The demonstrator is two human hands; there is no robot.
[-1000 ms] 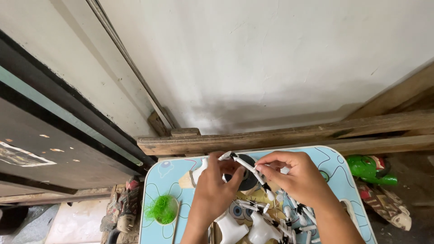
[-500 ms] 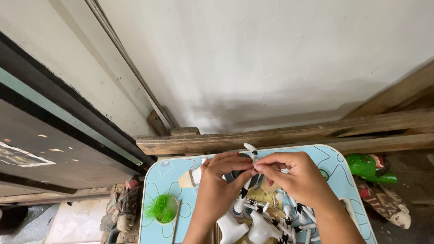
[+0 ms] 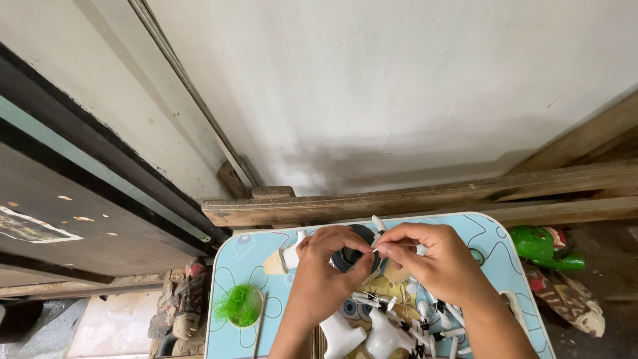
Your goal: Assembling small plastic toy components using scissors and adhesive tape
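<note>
pale plaster wall fills the far side of the view, with rough wooden beams [image 3: 425, 196] lying along its foot and a dark door panel [image 3: 73, 199] slanting away on the left. near the bottom stands a small light-blue table [image 3: 246, 262] printed with cartoon outlines. over its middle the left hand [image 3: 325, 269] is closed around a black ring-shaped part [image 3: 349, 256], thumb and fingers pinching its rim so the hole faces up. the right hand [image 3: 432, 262] is pinched shut on a slim white pin-like piece [image 3: 379, 225] whose tip sticks up just beyond the ring; whether that piece already touches the ring cannot be made out. below the hands lies a scatter of small white-and-black pieces [image 3: 425, 319] and two white moulded shapes [image 3: 362, 332]. a tuft of green fibre [image 3: 238, 306] sits in a little cup at the near left, and a cone-shaped beige piece [image 3: 274, 262] lies just left of the left hand. off the table to the right lies a green plastic toy [image 3: 538, 246]. to do this well, it seems wise to keep the ring steady with the left hand, guide the thin piece with fingertips only, and work above the table so a dropped piece lands among the others.
</note>
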